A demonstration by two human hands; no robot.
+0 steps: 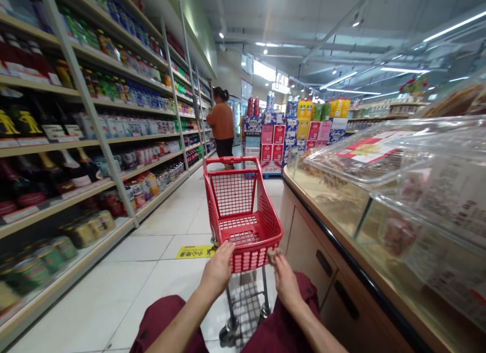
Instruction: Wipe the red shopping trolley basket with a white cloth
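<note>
A small red shopping cart (243, 231) with a mesh plastic basket stands upright in front of me, its basket empty and its handle bar at the far end. My left hand (219, 266) is closed on the near left corner of the basket. At the near right corner, my right hand (285, 278) has its fingers bent and pressed against the basket's side; the fingertips are partly hidden. Below the basket, grey legs with dark caster wheels (228, 332) rest on the floor between my knees.
Drink shelves (125, 110) line the left side. On the right stands a wooden counter (304, 231) with glass panels and clear plastic food boxes (372, 155). Ahead are a person in an orange top (222, 121) and stacked cartons (272, 143). A yellow floor sticker (195, 251) lies on the tiles.
</note>
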